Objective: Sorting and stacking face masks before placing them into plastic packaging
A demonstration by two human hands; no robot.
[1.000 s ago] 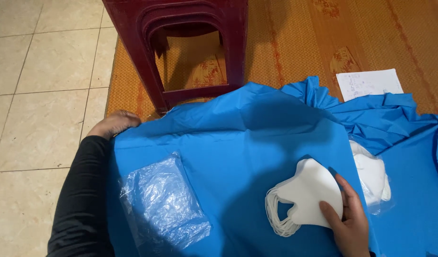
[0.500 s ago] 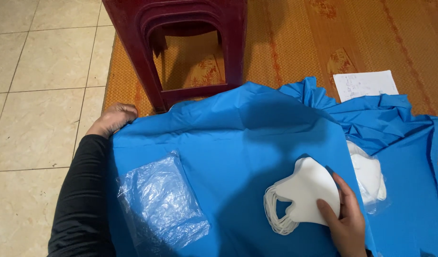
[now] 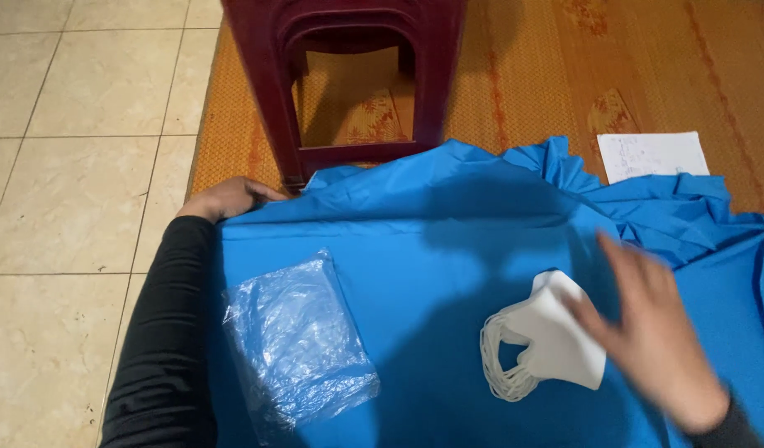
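A blue cloth point(image 3: 448, 241) is spread over the floor in front of me. My left hand point(image 3: 228, 199) grips its far left edge, fingertips tucked under the fabric. On the cloth lies a small stack of white face masks point(image 3: 540, 340), ear loops pointing left. My right hand point(image 3: 647, 332), blurred by motion, hovers with fingers spread over the stack's right side, touching or just above it. A crumpled clear plastic bag point(image 3: 299, 348) lies flat on the cloth near my left forearm.
A dark red plastic stool point(image 3: 349, 75) stands just beyond the cloth on an orange woven mat point(image 3: 606, 66). A white sheet of paper point(image 3: 652, 155) lies on the mat at the right. Beige floor tiles point(image 3: 83, 166) run along the left.
My right hand has let the white masks down onto the cloth and opened, sliding right. The second white pile at the right is now hidden behind that hand. My left hand has stayed put.
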